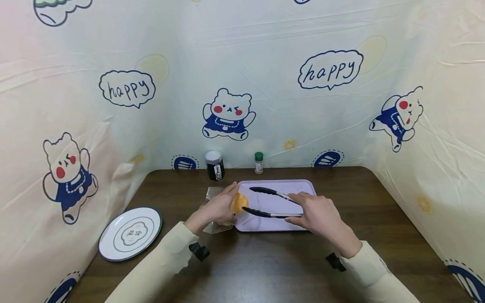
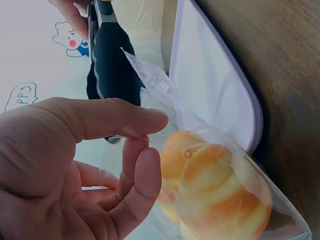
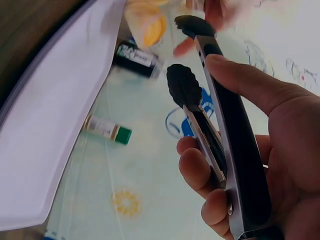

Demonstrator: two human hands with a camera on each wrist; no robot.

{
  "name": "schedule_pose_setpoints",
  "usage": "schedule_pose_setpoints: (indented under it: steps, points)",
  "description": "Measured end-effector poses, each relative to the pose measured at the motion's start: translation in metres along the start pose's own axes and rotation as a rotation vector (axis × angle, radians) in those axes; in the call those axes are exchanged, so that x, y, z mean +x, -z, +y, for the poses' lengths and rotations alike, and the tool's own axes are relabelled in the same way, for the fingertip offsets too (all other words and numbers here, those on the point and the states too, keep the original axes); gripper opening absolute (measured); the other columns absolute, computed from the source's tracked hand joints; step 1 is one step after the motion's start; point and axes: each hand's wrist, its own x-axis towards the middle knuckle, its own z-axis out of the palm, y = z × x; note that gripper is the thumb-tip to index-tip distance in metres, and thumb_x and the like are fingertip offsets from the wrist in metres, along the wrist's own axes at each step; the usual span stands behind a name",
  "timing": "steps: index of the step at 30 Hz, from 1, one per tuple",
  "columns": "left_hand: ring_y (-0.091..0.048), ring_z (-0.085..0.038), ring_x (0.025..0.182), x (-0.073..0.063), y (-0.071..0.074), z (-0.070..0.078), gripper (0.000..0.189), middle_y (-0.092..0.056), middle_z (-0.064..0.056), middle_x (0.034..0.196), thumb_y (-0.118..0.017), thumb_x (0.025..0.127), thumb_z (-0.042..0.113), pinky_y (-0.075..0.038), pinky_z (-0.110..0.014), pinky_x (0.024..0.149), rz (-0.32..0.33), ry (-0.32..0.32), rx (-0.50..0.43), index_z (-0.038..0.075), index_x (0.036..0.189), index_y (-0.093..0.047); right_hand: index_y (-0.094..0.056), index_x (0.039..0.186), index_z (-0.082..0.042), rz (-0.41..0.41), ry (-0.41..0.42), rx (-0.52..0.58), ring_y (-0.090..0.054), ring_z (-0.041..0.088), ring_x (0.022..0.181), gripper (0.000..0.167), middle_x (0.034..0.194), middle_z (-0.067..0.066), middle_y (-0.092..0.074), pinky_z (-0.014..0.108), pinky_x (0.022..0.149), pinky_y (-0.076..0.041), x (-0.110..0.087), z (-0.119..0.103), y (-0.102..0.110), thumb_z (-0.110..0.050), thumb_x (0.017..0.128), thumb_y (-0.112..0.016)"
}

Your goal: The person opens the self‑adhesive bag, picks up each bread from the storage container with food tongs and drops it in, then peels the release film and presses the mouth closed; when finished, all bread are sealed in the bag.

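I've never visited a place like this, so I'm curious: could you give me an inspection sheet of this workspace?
Surface: dark wooden table.
Job's things: bread pieces inside a clear bag; lilac tray beside it; black-tipped tongs, tips apart.
Clutter: white plate at the left; dark jar and green-capped bottle behind the tray.
Hands: left hand pinches the bag; right hand grips the tongs.
Cables: nothing seen.
Surroundings: pale backdrop printed with cartoon bears and "happy" bubbles.
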Motion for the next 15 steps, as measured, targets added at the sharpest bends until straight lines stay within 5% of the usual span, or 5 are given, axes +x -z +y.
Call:
schedule_pose_setpoints:
  steps: [8,15]
  points:
    - [-0.042,-0.039,0.142,-0.001,0.000,0.000,0.109,-0.015,-0.011,0.169,-0.087,0.070,0.013,-0.040,-0.052,0.113,-0.006,-0.003,-0.006,0.003,0.158,-0.022,-0.067,0.128,-0.008,-0.084,-0.145,0.070,-0.071,0.032,0.094,0.071,0.118,0.015,-0.072,0.050,0.075,-0.058,-0.004,0.034,0.004,-0.053,0.075,-0.081]
    - [-0.040,-0.036,0.144,0.000,0.000,0.000,0.109,-0.012,-0.008,0.169,-0.086,0.072,0.012,-0.040,-0.050,0.114,-0.018,0.025,-0.012,0.006,0.159,-0.021,-0.059,0.135,0.000,-0.176,-0.358,0.140,-0.065,0.039,0.102,0.083,0.127,0.025,-0.065,0.056,0.083,-0.054,-0.002,0.065,-0.001,-0.056,0.078,-0.078]
